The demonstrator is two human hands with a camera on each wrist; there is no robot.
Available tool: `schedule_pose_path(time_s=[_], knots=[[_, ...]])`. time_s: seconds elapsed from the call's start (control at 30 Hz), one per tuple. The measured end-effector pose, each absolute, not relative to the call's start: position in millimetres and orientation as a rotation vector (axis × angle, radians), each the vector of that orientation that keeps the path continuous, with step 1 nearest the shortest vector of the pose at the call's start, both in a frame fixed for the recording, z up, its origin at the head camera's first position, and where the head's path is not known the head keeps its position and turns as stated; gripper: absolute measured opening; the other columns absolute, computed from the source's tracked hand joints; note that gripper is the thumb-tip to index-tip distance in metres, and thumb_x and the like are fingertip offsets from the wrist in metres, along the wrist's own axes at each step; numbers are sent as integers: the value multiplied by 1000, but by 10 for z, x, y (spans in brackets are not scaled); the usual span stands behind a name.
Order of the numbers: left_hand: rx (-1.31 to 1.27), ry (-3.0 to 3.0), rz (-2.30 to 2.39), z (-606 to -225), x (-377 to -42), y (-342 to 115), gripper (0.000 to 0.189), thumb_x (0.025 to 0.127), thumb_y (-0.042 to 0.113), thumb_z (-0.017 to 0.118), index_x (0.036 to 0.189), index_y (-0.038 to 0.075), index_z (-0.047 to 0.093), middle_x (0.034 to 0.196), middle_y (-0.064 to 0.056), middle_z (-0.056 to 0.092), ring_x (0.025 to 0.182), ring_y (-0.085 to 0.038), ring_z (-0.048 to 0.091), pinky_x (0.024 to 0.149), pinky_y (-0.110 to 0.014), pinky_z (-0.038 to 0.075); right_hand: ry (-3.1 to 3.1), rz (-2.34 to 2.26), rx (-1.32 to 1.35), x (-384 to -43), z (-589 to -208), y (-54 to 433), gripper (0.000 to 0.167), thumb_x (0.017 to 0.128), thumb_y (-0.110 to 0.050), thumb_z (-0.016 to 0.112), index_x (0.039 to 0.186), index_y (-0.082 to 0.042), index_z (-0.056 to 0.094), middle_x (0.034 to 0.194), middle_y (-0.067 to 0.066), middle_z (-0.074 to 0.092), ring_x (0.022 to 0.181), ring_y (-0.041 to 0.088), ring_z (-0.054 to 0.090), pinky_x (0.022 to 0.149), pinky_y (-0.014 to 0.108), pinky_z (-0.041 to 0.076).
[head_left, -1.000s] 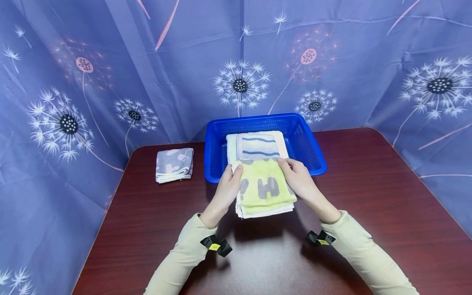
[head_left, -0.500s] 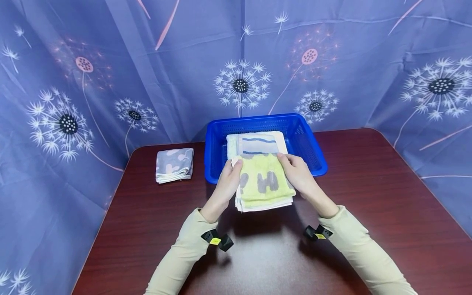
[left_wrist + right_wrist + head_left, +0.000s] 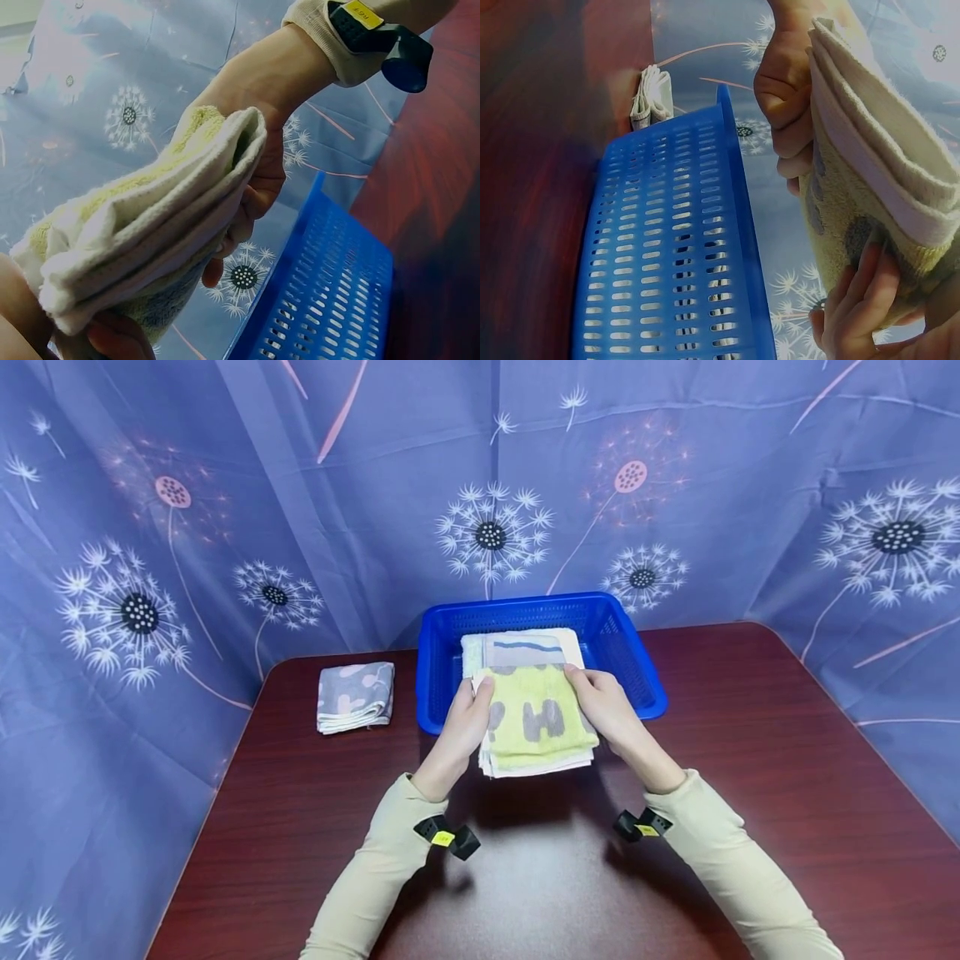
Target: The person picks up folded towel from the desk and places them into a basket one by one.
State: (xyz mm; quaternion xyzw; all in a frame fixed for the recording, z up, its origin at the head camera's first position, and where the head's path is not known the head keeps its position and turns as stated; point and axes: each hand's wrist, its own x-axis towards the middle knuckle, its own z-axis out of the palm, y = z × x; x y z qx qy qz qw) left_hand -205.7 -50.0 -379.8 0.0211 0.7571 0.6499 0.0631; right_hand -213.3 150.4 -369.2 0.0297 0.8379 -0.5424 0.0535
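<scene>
A folded yellow towel with grey patches (image 3: 542, 714) is held level between both hands, above the near rim of the blue basket (image 3: 652, 693). My left hand (image 3: 467, 722) grips its left edge, thumb on top and fingers underneath. On the right edge my right hand (image 3: 606, 706) pinches it the same way. The wrist views show the towel's thick folded layers (image 3: 150, 217) and fingers (image 3: 866, 296) curled beneath it. Inside the basket lie folded towels, the top one pale with blue wavy stripes (image 3: 528, 650), partly hidden behind the yellow one.
A folded grey towel with pink patches (image 3: 354, 696) lies on the dark red table (image 3: 300, 827), left of the basket. Behind the table hangs a blue curtain with dandelion prints (image 3: 360, 510).
Both hands have carried the yellow towel a little forward, away from the body and further over the basket. It covers more of the striped towel in the head view.
</scene>
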Motion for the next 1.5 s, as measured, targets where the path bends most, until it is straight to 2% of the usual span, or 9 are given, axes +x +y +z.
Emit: schedule_pose_path(time_s=[0.23, 0.37, 0.47, 0.6, 0.77, 1.07, 1.17, 1.3, 1.5], knots=[[8, 2198, 1980, -3781, -2128, -492, 61, 105, 35, 34, 150, -3, 20, 157, -16, 22, 145, -25, 18, 119, -46, 19, 2550, -1645, 100, -2163, -3665, 1501, 53, 102, -43, 37, 102, 4, 60, 67, -3, 59, 53, 7, 58, 51, 26, 51], [-25, 2175, 1990, -3768, -2180, -477, 54, 104, 37, 34, 142, -1, 31, 139, -14, 40, 136, -24, 30, 115, -43, 26, 2562, -1639, 94, -2186, -3638, 1507, 53, 102, -43, 37, 102, 4, 60, 66, -4, 58, 54, 6, 57, 51, 25, 50], [-45, 2175, 1997, -3763, -2219, -462, 53, 104, 37, 34, 141, -1, 33, 137, -14, 41, 135, -24, 32, 114, -43, 27, 2564, -1635, 101, -2215, -3629, 1510, 52, 102, -43, 37, 101, 3, 60, 64, -5, 57, 53, 6, 56, 51, 25, 49], [-91, 2157, 1993, -3737, -2256, -440, 62, 104, 38, 33, 151, -1, 19, 158, -14, 22, 145, -26, 20, 119, -45, 19, 2564, -1641, 102, -2251, -3630, 1511, 48, 102, -39, 37, 100, 3, 59, 64, -5, 55, 52, 6, 54, 51, 24, 47], [-149, 2127, 1989, -3698, -2311, -408, 62, 104, 40, 31, 151, 2, 18, 157, -13, 24, 144, -25, 23, 118, -45, 21, 2575, -1630, 95, -2300, -3622, 1517, 45, 102, -37, 37, 97, 2, 59, 64, -5, 54, 53, 7, 53, 51, 23, 46], [-190, 2148, 1966, -3667, -2423, -366, 54, 104, 39, 31, 142, 1, 33, 142, -13, 40, 131, -25, 37, 112, -42, 31, 2575, -1629, 94, -2424, -3604, 1528, 43, 104, -36, 32, 91, -3, 56, 62, -4, 49, 52, 7, 49, 51, 23, 44], [-186, 2145, 1963, -3658, -2458, -356, 47, 105, 36, 30, 134, 1, 39, 123, -11, 45, 115, -22, 42, 102, -38, 36, 2581, -1629, 91, -2458, -3599, 1535, 43, 104, -36, 31, 94, -2, 56, 63, -4, 49, 53, 6, 49, 53, 23, 44], [-166, 2122, 1981, -3645, -2488, -342, 37, 105, 29, 29, 123, 0, 43, 101, -5, 40, 96, -19, 40, 86, -32, 36, 2595, -1628, 86, -2495, -3600, 1549, 43, 105, -34, 30, 97, -1, 57, 67, -3, 50, 58, 6, 50, 57, 22, 44], [-147, 2107, 2012, -3637, -2521, -333, 24, 104, 21, 28, 110, 4, 44, 99, -3, 38, 95, -18, 39, 83, -30, 35, 2602, -1639, 81, -2535, -3615, 1542, 37, 105, -28, 30, 81, -7, 48, 68, -2, 42, 60, 8, 43, 57, 22, 39]])
